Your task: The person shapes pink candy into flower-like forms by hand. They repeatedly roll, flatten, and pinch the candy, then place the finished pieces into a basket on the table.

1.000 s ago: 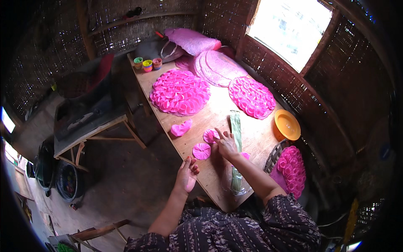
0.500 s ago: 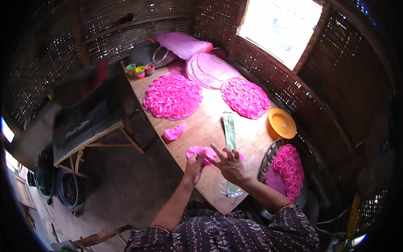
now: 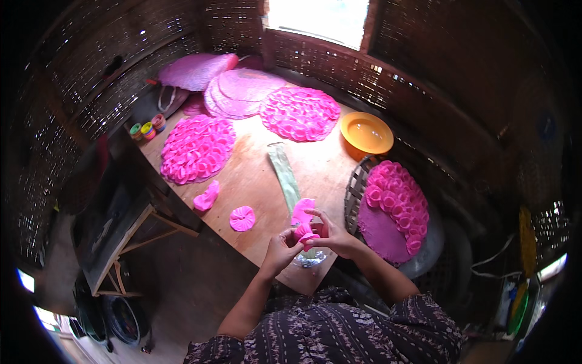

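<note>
Near the table's front corner, both hands pinch one small pink piece of crinkled material (image 3: 306, 233), its edges gathered. My left hand (image 3: 279, 253) grips it from the left side. From the right, my right hand (image 3: 337, 237) holds it between thumb and fingers. Just beyond the fingers sits a second pink piece (image 3: 302, 211), partly covered by my hand. A flat, pleated pink rosette (image 3: 242, 219) lies on the table to the left. Farther left is a folded pink bundle (image 3: 207, 196). A pale green strip (image 3: 282, 171) runs toward my hands.
The wooden table (image 3: 248, 170) bears two pink petal-covered discs (image 3: 199, 148), flat pink rounds (image 3: 239, 91) and three small cups (image 3: 147, 130). A yellow bowl (image 3: 367, 133) is at the right edge. Beside it, a woven basket (image 3: 355, 189) holds a half-covered pink disc (image 3: 388, 233).
The pink rosette has left my left hand and rests on the table. Both hands have come together around another pink piece. The view has swung right.
</note>
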`<state>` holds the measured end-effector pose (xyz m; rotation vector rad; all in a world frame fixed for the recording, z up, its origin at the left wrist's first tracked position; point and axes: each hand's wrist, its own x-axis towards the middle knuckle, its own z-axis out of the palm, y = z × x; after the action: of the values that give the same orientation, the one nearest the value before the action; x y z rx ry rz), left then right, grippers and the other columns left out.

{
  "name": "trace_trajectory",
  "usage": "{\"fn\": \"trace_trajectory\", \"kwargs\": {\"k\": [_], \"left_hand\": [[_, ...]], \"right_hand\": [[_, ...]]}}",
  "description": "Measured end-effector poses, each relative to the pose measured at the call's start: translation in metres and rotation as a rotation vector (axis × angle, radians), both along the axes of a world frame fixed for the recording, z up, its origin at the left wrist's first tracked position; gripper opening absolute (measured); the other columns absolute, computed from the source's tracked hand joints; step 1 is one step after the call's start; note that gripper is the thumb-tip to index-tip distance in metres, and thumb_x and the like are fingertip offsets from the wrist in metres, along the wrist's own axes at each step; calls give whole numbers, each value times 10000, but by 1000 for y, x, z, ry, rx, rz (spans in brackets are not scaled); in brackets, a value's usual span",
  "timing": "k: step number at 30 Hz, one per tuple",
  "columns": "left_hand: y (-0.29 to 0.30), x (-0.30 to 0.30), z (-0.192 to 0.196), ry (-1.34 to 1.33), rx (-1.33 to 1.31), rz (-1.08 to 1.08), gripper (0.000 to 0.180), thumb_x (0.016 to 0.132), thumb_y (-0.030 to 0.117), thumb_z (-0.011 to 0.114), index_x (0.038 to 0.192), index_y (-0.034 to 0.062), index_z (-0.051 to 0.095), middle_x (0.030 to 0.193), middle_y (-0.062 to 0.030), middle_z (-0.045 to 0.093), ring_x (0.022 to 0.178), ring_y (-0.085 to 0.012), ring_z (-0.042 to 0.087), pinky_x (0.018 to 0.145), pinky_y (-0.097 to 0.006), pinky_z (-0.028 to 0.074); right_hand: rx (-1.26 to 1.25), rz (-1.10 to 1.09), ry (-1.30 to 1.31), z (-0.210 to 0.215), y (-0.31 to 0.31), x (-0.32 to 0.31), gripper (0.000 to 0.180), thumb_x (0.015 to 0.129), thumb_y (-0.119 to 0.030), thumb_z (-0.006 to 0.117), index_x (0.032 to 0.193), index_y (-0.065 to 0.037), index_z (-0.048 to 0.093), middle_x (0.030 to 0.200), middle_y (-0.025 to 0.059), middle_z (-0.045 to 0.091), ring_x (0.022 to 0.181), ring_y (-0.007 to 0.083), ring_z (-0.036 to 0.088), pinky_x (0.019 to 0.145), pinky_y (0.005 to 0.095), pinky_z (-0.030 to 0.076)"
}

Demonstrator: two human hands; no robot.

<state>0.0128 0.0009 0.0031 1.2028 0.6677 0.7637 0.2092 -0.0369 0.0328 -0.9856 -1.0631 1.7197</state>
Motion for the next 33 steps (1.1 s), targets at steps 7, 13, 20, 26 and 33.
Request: {"fn": "trace_trajectory", "kwargs": {"k": [7, 13, 20, 26, 33], "left_hand": [[-15, 37, 7, 269, 76, -53, 329, 861, 27, 684, 1172, -41, 604, 1039, -95, 677, 907, -142, 663, 825, -276, 543], [-31, 70, 5, 273, 98, -83, 533, 895, 78, 683, 1382, 22, 473, 1349, -112, 553, 1163, -224, 586, 924, -324, 519], [-33, 71, -7, 218, 126, -39, 432, 907, 86, 664, 1315, 12, 543, 1247, -110, 627, 1101, -213, 628, 927, -321, 514], [-33, 86, -3, 181, 111, -34, 415, 928, 81, 641, 1315, -18, 527, 1248, -130, 617, 1107, -209, 620, 931, -320, 506], [-35, 97, 0, 159, 146, -33, 406, 947, 58, 603, 1335, -4, 503, 1256, -127, 601, 1086, -176, 609, 943, -297, 487]], "right_hand": [[210, -313, -573, 6, -31, 24, 682, 772, 38, 637, 1388, -102, 382, 969, 146, 626, 875, 208, 651, 784, 337, 546], [172, -639, -785, -27, -64, 91, 620, 752, -22, 675, 1336, -107, 484, 958, 107, 618, 841, 175, 621, 767, 321, 519], [-43, -889, -1045, -77, -135, 194, 609, 733, -54, 711, 1308, -126, 523, 950, 141, 653, 885, 272, 661, 786, 362, 523], [-44, -934, -1192, -74, -159, 224, 672, 757, -66, 689, 1376, -165, 448, 980, 139, 659, 931, 345, 659, 809, 424, 518], [-51, -849, -1386, -69, -154, 237, 680, 758, -115, 716, 1378, -164, 441, 1184, 168, 589, 1081, 376, 598, 905, 444, 496]]}}
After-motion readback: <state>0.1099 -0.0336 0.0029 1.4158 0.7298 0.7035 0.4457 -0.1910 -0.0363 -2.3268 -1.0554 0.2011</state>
